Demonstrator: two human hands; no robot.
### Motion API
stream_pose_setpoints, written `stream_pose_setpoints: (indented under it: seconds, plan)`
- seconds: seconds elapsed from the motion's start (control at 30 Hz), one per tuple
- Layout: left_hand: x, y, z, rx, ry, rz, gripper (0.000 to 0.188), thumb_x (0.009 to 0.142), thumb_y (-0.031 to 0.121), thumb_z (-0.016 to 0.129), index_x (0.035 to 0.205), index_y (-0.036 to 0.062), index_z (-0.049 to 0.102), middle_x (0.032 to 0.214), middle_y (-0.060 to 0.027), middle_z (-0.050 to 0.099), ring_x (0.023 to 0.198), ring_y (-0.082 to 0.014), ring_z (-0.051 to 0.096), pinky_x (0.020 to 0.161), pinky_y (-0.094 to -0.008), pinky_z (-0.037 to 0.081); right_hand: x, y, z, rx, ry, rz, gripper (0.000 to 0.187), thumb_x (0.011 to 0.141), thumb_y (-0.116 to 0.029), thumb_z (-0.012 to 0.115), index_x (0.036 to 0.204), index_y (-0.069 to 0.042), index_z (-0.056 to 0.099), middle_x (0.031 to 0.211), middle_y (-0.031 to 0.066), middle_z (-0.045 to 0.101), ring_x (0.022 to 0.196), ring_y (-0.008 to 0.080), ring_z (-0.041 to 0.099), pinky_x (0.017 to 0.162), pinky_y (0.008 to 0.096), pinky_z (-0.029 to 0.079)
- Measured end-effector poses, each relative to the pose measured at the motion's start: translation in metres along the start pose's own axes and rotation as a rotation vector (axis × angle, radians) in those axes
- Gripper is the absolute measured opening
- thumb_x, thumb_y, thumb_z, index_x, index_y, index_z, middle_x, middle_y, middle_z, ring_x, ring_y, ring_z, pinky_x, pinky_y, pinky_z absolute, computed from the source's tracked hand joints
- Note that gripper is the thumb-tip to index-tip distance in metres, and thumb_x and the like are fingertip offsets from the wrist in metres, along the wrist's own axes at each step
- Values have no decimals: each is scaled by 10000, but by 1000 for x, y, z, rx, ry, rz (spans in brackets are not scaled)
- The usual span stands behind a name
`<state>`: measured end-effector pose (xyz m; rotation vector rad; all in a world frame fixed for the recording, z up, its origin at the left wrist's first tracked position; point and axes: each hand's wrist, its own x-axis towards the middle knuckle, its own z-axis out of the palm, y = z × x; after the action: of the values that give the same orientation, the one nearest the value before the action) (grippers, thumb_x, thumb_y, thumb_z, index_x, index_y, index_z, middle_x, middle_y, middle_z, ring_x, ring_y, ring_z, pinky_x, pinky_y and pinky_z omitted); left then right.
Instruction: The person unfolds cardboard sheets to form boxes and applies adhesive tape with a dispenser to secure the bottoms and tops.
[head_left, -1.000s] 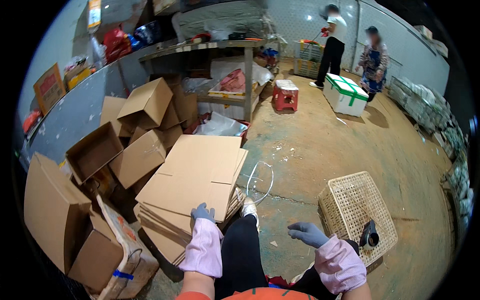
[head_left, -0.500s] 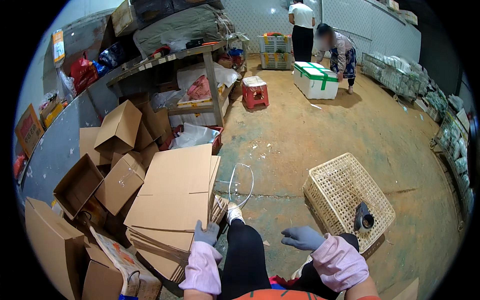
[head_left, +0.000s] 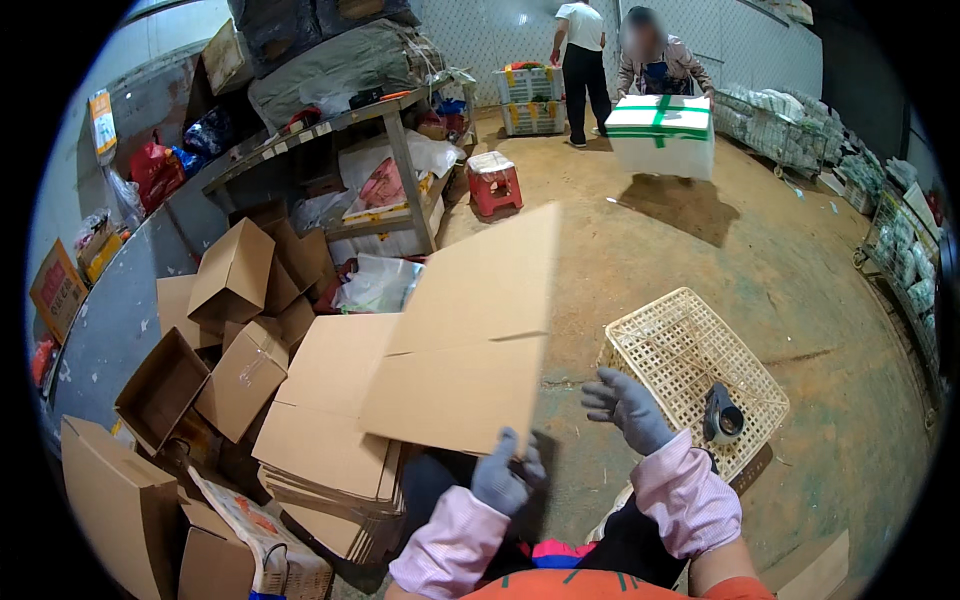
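"Cardboard sheet (head_left: 462, 350) is tilted up, mostly ahead and to the left of my left hand (head_left: 505, 478), which has it pinched near the closest right corner. My right hand (head_left: 630, 408) is empty, fingers loosely spread, well off to the right. Any tips?"

"Yeah, I'd get that right hand onto the sheet's right edge. One corner seems a lousy hold for something that wide, it's likely to flop or twist. I'd also lift the left end clear of the stack of flat cartons (head_left: 325, 425) left of your left hand, so it doesn't drag the top one."

"Are they touching?"

"Honestly can't tell. The sheet overlaps the stack from up here, so any contact is hidden. Some left-hand fingers are tucked out of sight too, so no clue how deep the grip goes."

"And the tape dispenser (head_left: 722, 415)?"

"On the pale woven basket (head_left: 665, 335), right of your right hand. Can't make out the loose tape end. That cardboard piece (head_left: 815, 572) nearer you, right of both hands, is cut off, so its full shape's anyone's guess."
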<state>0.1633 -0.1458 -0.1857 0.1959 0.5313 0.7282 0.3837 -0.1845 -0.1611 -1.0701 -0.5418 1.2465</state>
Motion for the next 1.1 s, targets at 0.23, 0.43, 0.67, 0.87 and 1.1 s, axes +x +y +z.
stream_pose_setpoints:
  seconds: [0.23,0.43,0.67,0.87,1.1]
  plan:
    - [-25,-68,-13,753,-183,-679,505,885,495,430,780,20,565,550,-34,528,417,-141,489,394,-259,394,3,3,-44,-155,363,-285,367,693,-20,594,1049,37,524,869,98,612,723,214,594,645,334,496]
    - [42,-21,-36,1290,-312,88,424,912,394,426,960,3,585,778,-79,611,639,-151,561,569,-274,444,4,46,-41,-867,249,-357,249,665,-83,590,891,21,598,778,184,621,748,302,613,674,357,484]
    - [155,-19,-64,1298,41,279,669,819,364,603,1293,-5,308,1091,-114,507,943,-177,509,778,-285,438,-2,78,16,-997,-41,-26,386,740,-267,623,1009,6,577,887,183,632,823,289,612,742,351,467]
    - [135,-30,-29,1227,-113,305,904,741,451,651,1337,-70,214,1282,-259,397,1199,-318,401,982,-349,330,-15,58,8,-518,-77,120,449,796,-366,620,1034,11,567,870,27,568,708,95,467,610,243,387]
    - [119,-21,-17,1158,10,292,921,703,367,720,1366,4,194,1349,-244,311,1240,-323,341,1002,-379,310,-12,78,3,-334,-6,206,518,829,-394,571,1142,15,520,1028,82,566,931,139,494,825,258,369]
